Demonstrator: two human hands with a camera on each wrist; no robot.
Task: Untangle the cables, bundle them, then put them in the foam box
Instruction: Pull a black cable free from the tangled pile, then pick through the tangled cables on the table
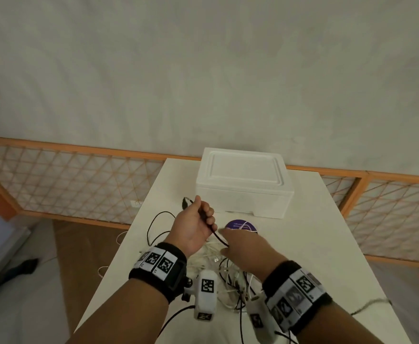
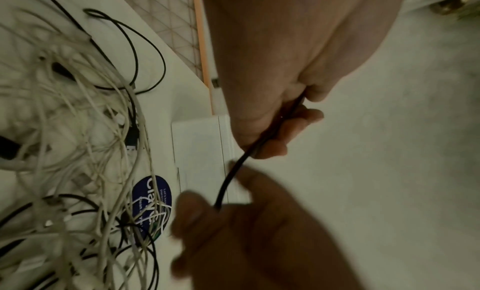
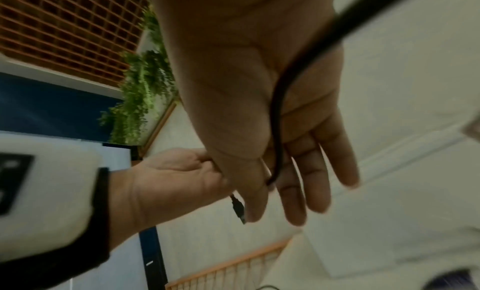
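Note:
My left hand [image 1: 201, 219] grips a black cable [image 1: 218, 235] in its curled fingers, raised over the table in front of the foam box [image 1: 243, 194]. The cable's black plug [image 1: 185, 202] sticks out past the thumb. From the fist the cable [image 2: 228, 177] runs down to my right hand [image 1: 238, 244], which pinches it between thumb and forefinger while the other fingers stay straight [image 3: 324, 161]. A tangle of white and black cables [image 1: 228, 274] lies under both wrists. The white foam box has its lid on.
A purple round disc [image 1: 238, 224] with a white wire over it lies between the box and the tangle. The white table [image 1: 315, 244] is narrow. Thin cables hang over its left edge [image 1: 119, 239]. An orange lattice fence [image 1: 79, 180] stands behind.

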